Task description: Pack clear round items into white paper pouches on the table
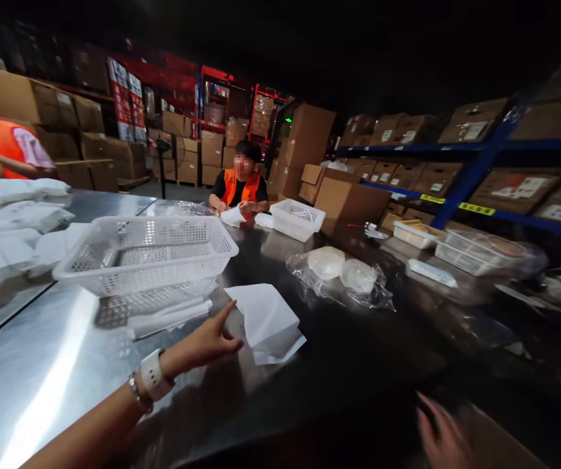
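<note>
Item 1: white sheet (270, 319), one, at the centre of the frame, lying on the metal table (85, 371) with a crease across it and its near corner splayed out.

Item 2: left hand (212, 342), just left of the white sheet, index finger stretched toward its left edge, thumb apart, grasping nothing; whether the fingertip touches the paper or hovers over it cannot be told. Wrist carries a white watch (153, 374) and a bracelet (139, 393).

Item 3: right hand (439, 433), lower right, blurred, beside a brown cardboard panel (500, 436); grip cannot be told (a dark patch shows between the fingers).

Item 4: large white basket (163, 270), left of centre; folded white pieces (170, 319) before it, white bundles (36, 215) heaped at the left edge.

Item 5: clear plastic bag (300, 270) with round white pieces (326, 260), right of the white sheet.

Item 6: co-worker in an orange vest (234, 185), upper middle, both hands at a white piece (234, 216), beside a smaller white basket (294, 225).

Condition: folded white pieces and white bundles are already grouped, seemingly handled (or merely waiting; unclear which). The white sheet lies single, ungathered, and appears unfinished.
</note>
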A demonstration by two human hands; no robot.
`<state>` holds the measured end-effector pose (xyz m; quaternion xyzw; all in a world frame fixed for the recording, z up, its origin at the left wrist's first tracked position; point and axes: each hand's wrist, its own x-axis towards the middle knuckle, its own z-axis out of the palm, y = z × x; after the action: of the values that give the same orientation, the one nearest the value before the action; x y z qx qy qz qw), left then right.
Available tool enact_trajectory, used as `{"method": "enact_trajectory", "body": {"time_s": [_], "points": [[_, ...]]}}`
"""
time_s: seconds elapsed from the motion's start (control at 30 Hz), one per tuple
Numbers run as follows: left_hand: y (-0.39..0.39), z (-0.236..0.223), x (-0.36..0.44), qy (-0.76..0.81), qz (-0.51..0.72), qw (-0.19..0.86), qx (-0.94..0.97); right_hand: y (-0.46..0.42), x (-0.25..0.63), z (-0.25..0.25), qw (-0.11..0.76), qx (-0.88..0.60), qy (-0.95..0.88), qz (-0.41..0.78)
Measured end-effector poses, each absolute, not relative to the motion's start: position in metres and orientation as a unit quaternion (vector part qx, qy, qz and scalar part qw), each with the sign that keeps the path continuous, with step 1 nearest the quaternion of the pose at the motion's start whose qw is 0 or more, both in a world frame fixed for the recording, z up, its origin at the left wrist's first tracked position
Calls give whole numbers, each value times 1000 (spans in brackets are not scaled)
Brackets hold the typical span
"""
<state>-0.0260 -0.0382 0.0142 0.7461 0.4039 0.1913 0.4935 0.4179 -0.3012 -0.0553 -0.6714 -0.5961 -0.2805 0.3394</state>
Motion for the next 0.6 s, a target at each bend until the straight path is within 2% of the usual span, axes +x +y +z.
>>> {"method": "enact_trajectory", "body": {"time_s": [0.13, 0.23, 0.37, 0.5, 0.6], "points": [[-24, 11, -28, 385, 293, 188, 855, -194, 388, -33, 334, -574, -706, -245], [-16, 4, -17, 311, 289, 47, 904, -119, 359, -24, 280, -543, -772, -174], [-8, -14, -2, 223, 281, -10, 933, -57, 334, -40, 248, -491, -822, -145], [-2, -27, -3, 147, 359, -39, 921, -35, 315, -49, 264, -398, -855, -200], [-1, -27, -7, 108, 351, -61, 928, -35, 302, -41, 268, -320, -875, -245]]}}
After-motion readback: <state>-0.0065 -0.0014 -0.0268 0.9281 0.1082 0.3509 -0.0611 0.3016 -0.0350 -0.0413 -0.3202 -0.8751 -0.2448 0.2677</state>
